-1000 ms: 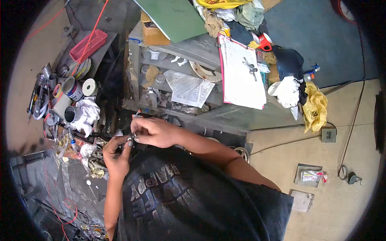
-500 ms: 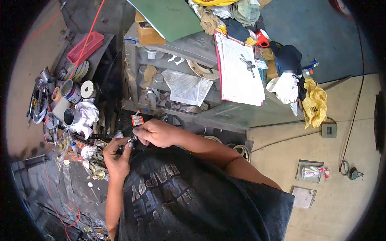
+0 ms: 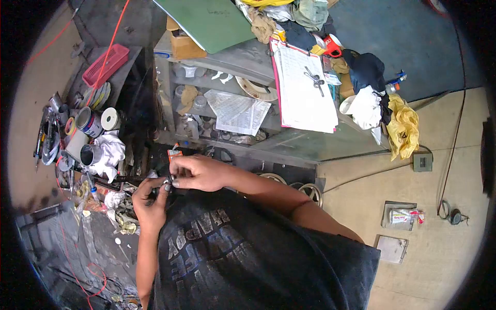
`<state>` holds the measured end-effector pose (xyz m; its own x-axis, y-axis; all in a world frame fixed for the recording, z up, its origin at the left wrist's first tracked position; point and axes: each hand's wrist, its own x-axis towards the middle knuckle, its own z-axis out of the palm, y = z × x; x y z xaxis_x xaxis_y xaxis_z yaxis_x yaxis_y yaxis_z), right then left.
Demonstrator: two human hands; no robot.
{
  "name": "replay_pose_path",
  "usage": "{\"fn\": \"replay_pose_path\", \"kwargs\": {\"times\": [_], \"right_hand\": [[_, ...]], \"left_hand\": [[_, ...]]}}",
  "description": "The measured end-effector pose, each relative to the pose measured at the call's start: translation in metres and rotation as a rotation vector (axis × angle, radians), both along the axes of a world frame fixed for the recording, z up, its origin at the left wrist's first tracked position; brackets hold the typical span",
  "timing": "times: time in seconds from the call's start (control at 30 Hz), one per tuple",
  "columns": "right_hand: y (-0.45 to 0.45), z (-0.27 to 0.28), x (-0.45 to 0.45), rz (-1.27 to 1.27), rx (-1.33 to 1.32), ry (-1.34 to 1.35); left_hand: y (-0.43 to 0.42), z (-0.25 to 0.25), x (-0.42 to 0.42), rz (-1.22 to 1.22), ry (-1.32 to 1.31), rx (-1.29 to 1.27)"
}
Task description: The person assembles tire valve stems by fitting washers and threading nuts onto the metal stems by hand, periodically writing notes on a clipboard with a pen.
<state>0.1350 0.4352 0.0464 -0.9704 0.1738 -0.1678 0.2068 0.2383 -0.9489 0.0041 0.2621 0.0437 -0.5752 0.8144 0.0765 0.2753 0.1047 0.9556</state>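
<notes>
My left hand (image 3: 149,202) is closed in a pinch on a small dark part (image 3: 168,181), too small to identify. My right hand (image 3: 199,172) meets it from the other side, its thumb and fingers closed at the same small part. The fingertips of both hands nearly touch and look dark with dirt. Just beyond my right hand lies an orange and white packet (image 3: 174,153). Both hands are in front of the dark shirt (image 3: 232,248).
A shelf cabinet (image 3: 227,64) ahead bears a clipboard with papers (image 3: 305,88) and a green board (image 3: 212,20). Cans (image 3: 89,122), a white cloth (image 3: 109,155) and a pink basket (image 3: 106,64) are at the left. A yellow bag (image 3: 404,126) hangs at the right.
My right fingers drew back slightly from my left hand, then came in again at the small part. The cabinet and clipboard have shifted a little leftward in view.
</notes>
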Motion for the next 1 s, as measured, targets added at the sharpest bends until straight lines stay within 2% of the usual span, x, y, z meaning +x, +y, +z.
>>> {"fn": "replay_pose_path", "kwargs": {"times": [0.03,0.07,0.1,0.17,0.23,0.27,0.33,0.4,0.47,0.5,0.57,0.6,0.63,0.67,0.7,0.73,0.77,0.83,0.9,0.97,1.0], "right_hand": [[0.001,-0.002,0.0,0.025,0.105,0.075],[0.005,-0.006,-0.002,0.042,-0.023,-0.187],[0.003,-0.003,0.0,0.04,-0.023,-0.188],[-0.003,0.003,0.002,-0.08,0.046,0.061],[-0.001,-0.013,0.001,-0.036,0.061,0.148],[0.003,-0.02,0.0,0.004,-0.006,-0.028],[0.007,-0.009,-0.002,0.043,-0.074,-0.204],[0.012,0.019,0.004,-0.074,0.294,-0.146],[0.042,0.052,0.015,-0.188,0.456,-0.13],[0.067,0.055,0.02,-0.288,0.629,-0.08],[0.12,0.085,0.031,-0.576,0.87,-0.18],[0.159,0.088,0.035,-0.635,0.958,-0.199],[0.18,0.107,0.033,-0.701,1.066,-0.338],[0.22,0.097,0.04,-0.723,1.238,-0.41],[0.237,0.099,0.041,-0.696,1.292,-0.468],[0.278,0.079,0.045,-0.661,1.282,-0.646],[0.301,0.065,0.049,-0.538,1.339,-0.63],[0.324,0.048,0.053,-0.485,1.426,-0.612],[0.332,0.049,0.055,-0.393,1.492,-0.593],[0.293,0.065,0.042,-0.454,1.481,-0.437],[0.258,0.075,0.028,-0.438,1.386,-0.344]], "left_hand": [[0.0,0.0,0.0,-0.001,-0.001,0.001],[0.0,0.0,0.0,-0.003,0.027,-0.002],[0.0,0.001,-0.001,-0.007,0.055,-0.005],[0.001,0.002,-0.002,-0.014,0.037,-0.023],[0.001,0.002,-0.002,-0.019,0.017,-0.041],[0.001,0.001,-0.003,-0.023,0.025,-0.044],[0.001,-0.001,-0.003,-0.029,0.033,-0.047],[0.001,-0.003,-0.005,-0.014,0.037,-0.016],[-0.005,-0.013,-0.01,-0.018,-0.015,-0.035],[-0.009,-0.016,-0.012,-0.029,-0.071,-0.054],[-0.01,-0.014,-0.011,0.008,-0.144,-0.087],[-0.01,-0.012,-0.009,0.043,-0.219,-0.12],[-0.008,-0.015,-0.008,0.067,-0.222,-0.127],[-0.003,-0.024,-0.009,0.044,-0.32,-0.082],[-0.004,-0.034,-0.013,0.041,-0.411,-0.045],[-0.005,-0.046,-0.017,-0.008,-0.263,-0.101],[-0.009,-0.059,-0.022,-0.047,-0.122,-0.177],[-0.018,-0.089,-0.032,-0.186,-0.25,-0.125],[-0.027,-0.078,-0.035,-0.163,-0.459,-0.175],[-0.037,-0.098,-0.032,-0.054,-0.786,-0.026],[-0.046,-0.098,-0.04,-0.025,-0.931,-0.118]]}}
